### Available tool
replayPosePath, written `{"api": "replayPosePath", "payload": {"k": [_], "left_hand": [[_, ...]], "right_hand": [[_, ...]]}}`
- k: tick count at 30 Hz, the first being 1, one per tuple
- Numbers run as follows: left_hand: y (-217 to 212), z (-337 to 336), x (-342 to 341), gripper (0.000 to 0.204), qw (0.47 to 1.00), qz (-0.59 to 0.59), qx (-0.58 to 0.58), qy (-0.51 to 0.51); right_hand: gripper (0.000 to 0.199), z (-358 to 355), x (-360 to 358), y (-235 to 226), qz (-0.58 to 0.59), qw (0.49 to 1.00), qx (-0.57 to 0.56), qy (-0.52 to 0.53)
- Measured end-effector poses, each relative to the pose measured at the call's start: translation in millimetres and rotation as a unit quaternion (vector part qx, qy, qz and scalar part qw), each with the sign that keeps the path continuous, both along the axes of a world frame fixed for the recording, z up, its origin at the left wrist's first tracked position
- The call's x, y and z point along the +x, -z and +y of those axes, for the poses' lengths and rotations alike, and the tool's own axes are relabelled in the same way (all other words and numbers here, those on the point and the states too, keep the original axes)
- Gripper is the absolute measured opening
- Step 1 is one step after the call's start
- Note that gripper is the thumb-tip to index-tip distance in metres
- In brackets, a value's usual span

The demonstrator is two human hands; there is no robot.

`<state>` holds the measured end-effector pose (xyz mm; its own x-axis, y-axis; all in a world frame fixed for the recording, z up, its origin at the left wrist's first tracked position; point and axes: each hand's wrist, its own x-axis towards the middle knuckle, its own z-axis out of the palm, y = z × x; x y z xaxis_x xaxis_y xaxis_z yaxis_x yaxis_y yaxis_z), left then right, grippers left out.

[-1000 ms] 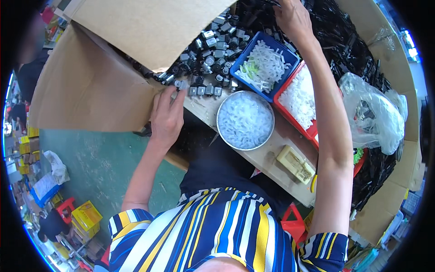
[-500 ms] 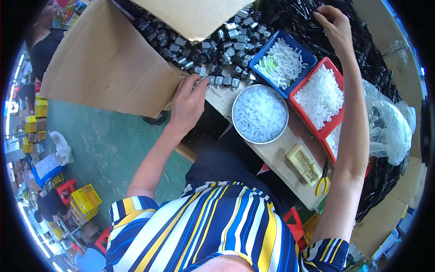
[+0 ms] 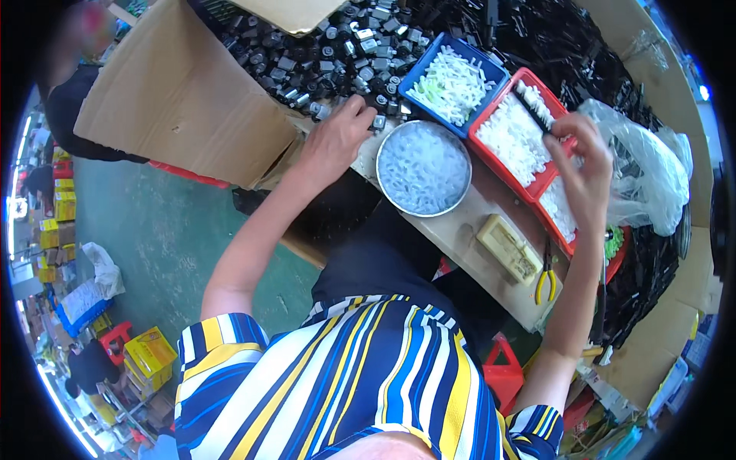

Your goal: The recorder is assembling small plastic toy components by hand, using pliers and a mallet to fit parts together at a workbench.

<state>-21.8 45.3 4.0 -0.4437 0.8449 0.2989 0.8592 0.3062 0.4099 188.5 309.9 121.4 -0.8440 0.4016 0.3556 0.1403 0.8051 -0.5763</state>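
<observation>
My right hand point(image 3: 584, 161) pinches a narrow black strip point(image 3: 532, 109) by its lower end, over the red tray point(image 3: 530, 195) of small white plastic parts point(image 3: 512, 138). The strip's far end lies above the white parts. At the table's left edge my left hand point(image 3: 336, 142) has its fingers drawn together and pointing down. A small silver metal part point(image 3: 378, 122) shows just right of its fingertips; what the fingers themselves hold is hidden. A heap of small silver and black motor-like parts point(image 3: 360, 46) lies beyond this hand.
A round metal bowl point(image 3: 382, 184) of translucent pieces stands between my hands. Behind it is a blue tray point(image 3: 500, 75) of white and greenish sticks. Nearer lie a cream block point(image 3: 507, 249) and yellow-handled pliers point(image 3: 546, 284). Black strips point(image 3: 567, 38), a clear bag point(image 3: 652, 176) and cardboard flaps point(image 3: 176, 115) surround these.
My right hand has come back from the far pile of black strips, now with one strip in it. My left hand has shifted right, over the row of silver parts.
</observation>
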Motion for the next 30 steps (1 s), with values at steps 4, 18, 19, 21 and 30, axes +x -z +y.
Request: {"api": "replayPosePath", "payload": {"k": [4,18,19,21,30], "left_hand": [[7.1,3.0,-13.8,0.022,0.998,0.011,-0.059,0.016],[3.9,10.1,-22.2,0.021,0.983,-0.167,0.069,-0.044],[1.3,10.6,-18.4,0.019,0.966,-0.235,0.094,-0.06],[2.0,7.5,-18.9,0.02,0.926,-0.337,0.148,-0.08],[-20.5,5.7,-11.2,0.023,0.773,-0.579,0.248,-0.078]], "right_hand": [[0.016,-34.6,63.7,24.7,-0.007,0.999,0.031,0.04],[0.015,-77.0,142.2,79.3,-0.151,0.965,0.193,0.089],[0.017,-77.9,143.6,78.4,-0.177,0.959,0.204,0.081],[0.019,-79.9,145.5,76.2,-0.196,0.954,0.216,0.066],[0.027,-86.4,146.6,65.7,-0.272,0.918,0.287,0.03]]}}
